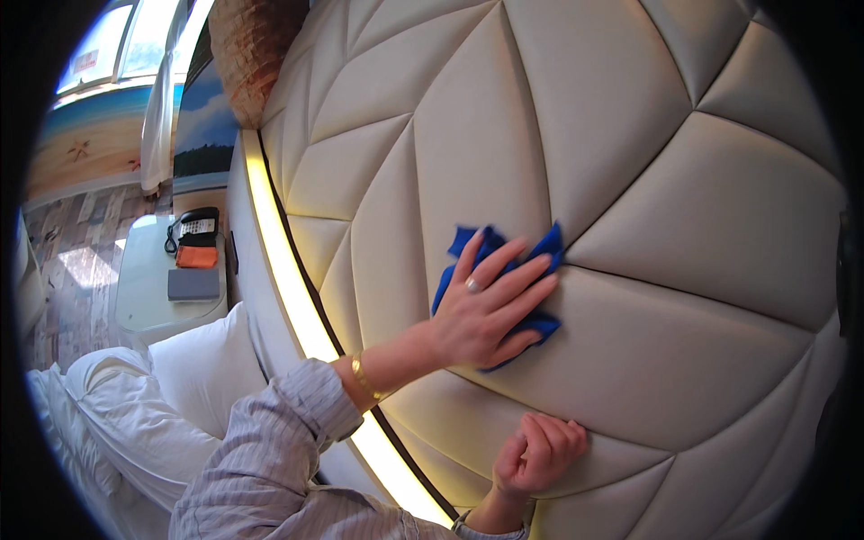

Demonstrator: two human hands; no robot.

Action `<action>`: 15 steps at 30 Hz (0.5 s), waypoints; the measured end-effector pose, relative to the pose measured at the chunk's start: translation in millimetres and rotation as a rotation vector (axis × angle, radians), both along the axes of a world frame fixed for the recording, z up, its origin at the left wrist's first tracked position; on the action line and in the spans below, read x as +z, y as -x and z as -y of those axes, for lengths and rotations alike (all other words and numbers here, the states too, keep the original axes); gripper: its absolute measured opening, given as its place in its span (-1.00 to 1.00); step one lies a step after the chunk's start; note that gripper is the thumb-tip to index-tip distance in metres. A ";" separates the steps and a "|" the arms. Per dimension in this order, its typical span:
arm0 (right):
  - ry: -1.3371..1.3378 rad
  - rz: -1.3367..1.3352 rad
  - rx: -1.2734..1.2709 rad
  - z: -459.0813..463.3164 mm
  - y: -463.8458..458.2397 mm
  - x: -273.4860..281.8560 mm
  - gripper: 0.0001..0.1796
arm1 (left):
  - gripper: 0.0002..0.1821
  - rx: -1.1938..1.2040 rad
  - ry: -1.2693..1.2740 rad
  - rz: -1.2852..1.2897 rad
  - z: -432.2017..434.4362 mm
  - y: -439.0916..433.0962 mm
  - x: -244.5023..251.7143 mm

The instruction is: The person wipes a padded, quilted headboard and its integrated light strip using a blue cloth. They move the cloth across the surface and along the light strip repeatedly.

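My left hand (489,304) lies flat with its fingers spread over a blue cloth (550,244), pressing it against a padded beige wall panel (628,344). Crumpled corners of the cloth stick out around the fingers; the rest is hidden under the palm. A ring and a gold-coloured bracelet (363,378) are on this hand and wrist. Lower down, my right hand (540,452) is curled into a loose fist at the panel, with nothing visible in it. Whether its knuckles touch the panel I cannot tell.
A lit strip (290,270) runs along the panel's edge. To the left are white pillows (202,371) and bedding (115,418). Beyond stands a bedside table (142,290) with a telephone (198,226), an orange packet (196,256) and a grey box (193,285). A curtain (158,128) hangs near the window.
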State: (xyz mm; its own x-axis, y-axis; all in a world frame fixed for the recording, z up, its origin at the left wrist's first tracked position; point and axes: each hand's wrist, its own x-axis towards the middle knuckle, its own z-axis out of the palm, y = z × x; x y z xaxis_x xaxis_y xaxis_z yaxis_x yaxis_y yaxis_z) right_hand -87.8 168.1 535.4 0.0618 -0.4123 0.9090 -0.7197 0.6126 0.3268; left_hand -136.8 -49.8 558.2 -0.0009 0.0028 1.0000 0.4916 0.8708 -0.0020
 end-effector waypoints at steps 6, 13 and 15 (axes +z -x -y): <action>0.000 -0.036 -0.034 16.1 6.6 -1.7 -0.80 | -0.37 0.111 -0.130 -0.029 29.1 10.2 21.0; -0.042 -0.047 -0.064 22.7 12.1 -6.4 -0.82 | -0.37 0.099 -0.474 0.050 67.9 24.5 -57.8; -0.055 -0.053 -0.087 22.4 12.3 -6.6 -0.83 | -0.39 0.109 -0.449 0.098 66.8 21.5 -83.3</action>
State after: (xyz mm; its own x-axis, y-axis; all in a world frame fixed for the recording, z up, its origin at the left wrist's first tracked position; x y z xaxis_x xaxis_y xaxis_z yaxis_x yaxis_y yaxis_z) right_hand -100.2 145.7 528.8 0.0711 -0.4671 0.8814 -0.6452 0.6523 0.3978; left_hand -158.3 -116.6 474.9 -0.0715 -0.4353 0.8974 0.3760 0.8216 0.4285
